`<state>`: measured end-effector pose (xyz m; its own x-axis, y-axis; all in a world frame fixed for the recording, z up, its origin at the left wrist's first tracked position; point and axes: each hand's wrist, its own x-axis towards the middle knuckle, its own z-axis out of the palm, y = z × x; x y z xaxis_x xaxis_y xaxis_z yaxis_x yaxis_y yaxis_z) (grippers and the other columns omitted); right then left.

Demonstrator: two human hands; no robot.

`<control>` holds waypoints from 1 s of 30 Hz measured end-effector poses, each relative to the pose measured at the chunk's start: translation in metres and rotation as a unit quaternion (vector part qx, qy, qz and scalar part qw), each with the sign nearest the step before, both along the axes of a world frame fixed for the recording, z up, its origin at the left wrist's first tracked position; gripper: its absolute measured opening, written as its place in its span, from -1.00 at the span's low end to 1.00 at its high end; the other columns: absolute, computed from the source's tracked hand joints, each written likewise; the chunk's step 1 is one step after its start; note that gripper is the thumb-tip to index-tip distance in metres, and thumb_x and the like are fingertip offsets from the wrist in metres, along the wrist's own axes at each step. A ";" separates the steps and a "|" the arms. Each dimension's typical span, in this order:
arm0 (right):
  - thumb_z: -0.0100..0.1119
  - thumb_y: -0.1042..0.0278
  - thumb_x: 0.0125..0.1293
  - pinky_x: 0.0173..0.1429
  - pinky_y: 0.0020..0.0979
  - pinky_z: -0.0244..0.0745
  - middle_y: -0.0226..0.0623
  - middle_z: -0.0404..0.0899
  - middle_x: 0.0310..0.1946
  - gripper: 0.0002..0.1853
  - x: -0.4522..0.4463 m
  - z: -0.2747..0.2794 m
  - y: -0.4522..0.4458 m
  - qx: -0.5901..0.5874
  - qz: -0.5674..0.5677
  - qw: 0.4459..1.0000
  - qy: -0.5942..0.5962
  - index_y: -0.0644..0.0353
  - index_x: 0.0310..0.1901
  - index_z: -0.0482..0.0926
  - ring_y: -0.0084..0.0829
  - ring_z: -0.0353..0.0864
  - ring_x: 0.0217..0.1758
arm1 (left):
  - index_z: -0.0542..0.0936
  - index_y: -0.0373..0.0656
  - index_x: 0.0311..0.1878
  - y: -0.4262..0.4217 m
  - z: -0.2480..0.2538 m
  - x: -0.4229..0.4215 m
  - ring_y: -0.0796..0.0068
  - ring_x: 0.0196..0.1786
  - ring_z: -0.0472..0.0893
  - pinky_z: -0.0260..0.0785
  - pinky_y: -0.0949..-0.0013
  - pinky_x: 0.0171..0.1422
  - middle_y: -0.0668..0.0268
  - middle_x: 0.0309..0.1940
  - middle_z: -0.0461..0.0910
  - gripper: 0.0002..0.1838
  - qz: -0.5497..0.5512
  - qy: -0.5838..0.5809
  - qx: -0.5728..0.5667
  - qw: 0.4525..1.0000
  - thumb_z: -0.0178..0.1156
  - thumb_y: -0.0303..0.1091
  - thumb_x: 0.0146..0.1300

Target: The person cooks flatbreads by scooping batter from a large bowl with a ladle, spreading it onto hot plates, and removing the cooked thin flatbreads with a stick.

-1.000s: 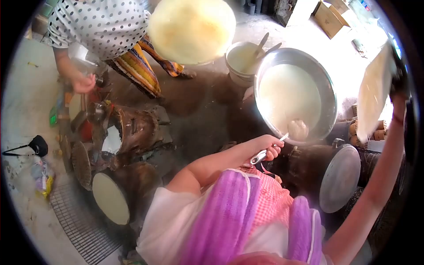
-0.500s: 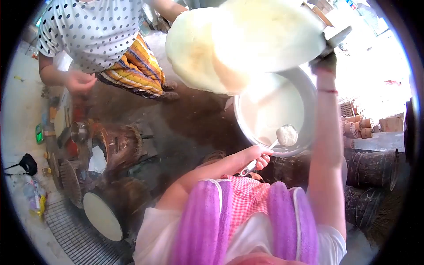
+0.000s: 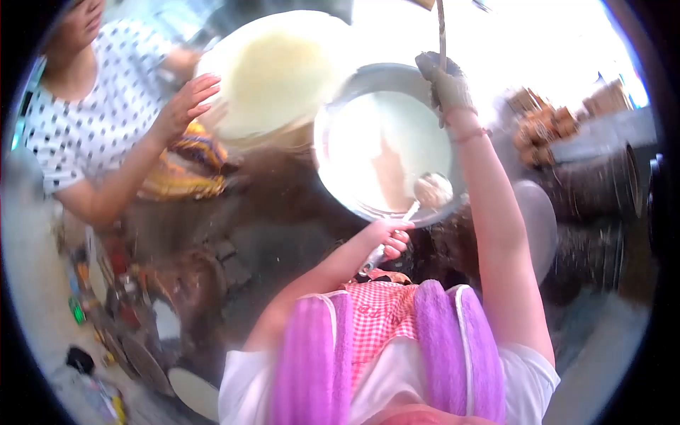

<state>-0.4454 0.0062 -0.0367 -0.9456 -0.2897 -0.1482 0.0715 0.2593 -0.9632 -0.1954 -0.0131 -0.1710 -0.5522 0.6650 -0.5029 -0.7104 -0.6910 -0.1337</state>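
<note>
My left hand [image 3: 394, 238] is closed around the handle of a ladle [image 3: 433, 190]. The ladle's bowl, whitish inside, is over the near right rim of a large metal basin [image 3: 327, 166] that holds pale, milky liquid. Up at the basin's right edge, my gloved right hand [image 3: 450, 86] grips a flat round pan [image 3: 443, 28], which now shows only as a thin brown strip, apparently edge-on. Left of the basin, a co-worker's hand [image 3: 185, 108] is raised beside a wide pale round sheet [image 3: 280, 74]. Motion blur hides the sheet's exact contact with that hand.
A co-worker in a dotted top [image 3: 117, 92] stands at the left. Brown cylindrical pieces [image 3: 542, 131] lie on the right, above a dark barrel-like vessel [image 3: 595, 188]. At lower left are a pale round lid or board [image 3: 193, 391] and blurred clutter.
My right hand has swung the pan up and away from the round sheet. The sheet is now farther left, by the co-worker, whose hand has risen to it. My left hand still holds the ladle.
</note>
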 end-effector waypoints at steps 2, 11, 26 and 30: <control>0.33 0.21 0.17 -0.64 -0.54 0.32 -0.32 0.63 -0.32 -0.29 -0.025 -0.037 0.078 -0.066 0.036 0.994 0.073 0.31 0.31 0.30 -0.62 0.39 -0.63 | 0.34 -0.15 0.13 -0.001 0.005 0.002 0.77 -0.70 0.10 -0.01 0.63 -0.73 0.57 -0.63 0.12 -0.73 0.005 -0.007 0.054 0.998 -0.14 -0.23 0.51; 0.19 0.39 0.29 -0.41 -0.61 0.38 -0.40 0.54 -0.18 -0.37 0.338 -0.009 0.366 -0.172 -0.220 0.956 -0.084 0.03 0.40 0.25 -0.65 0.45 -0.43 | 0.12 -0.40 0.35 0.018 0.043 0.029 0.69 -0.61 0.17 0.15 0.59 -0.65 0.44 -0.50 0.17 -0.52 0.030 0.069 0.134 0.988 -0.20 -0.27 0.52; 0.16 0.30 0.36 -0.57 -0.60 0.36 -0.41 0.57 -0.25 -0.40 0.608 -0.024 0.273 -0.282 -0.538 0.794 0.025 -0.09 0.40 0.23 -0.70 0.40 -0.59 | 0.23 -0.16 0.39 0.165 0.181 0.007 0.74 -0.69 0.10 -0.06 0.62 -0.71 0.51 -0.60 0.11 -0.52 -0.345 0.276 0.129 0.888 -0.15 -0.15 0.51; 0.11 0.39 0.35 -0.53 -0.65 0.36 -0.42 0.59 -0.23 -0.50 0.622 -0.065 0.227 -0.099 -0.559 0.806 0.170 -0.03 0.33 0.37 -0.75 0.44 -0.48 | 0.32 -0.13 0.25 0.178 0.178 0.061 0.72 -0.68 0.09 -0.04 0.60 -0.67 0.49 -0.60 0.12 -0.61 -0.372 0.325 0.039 0.869 -0.14 -0.13 0.51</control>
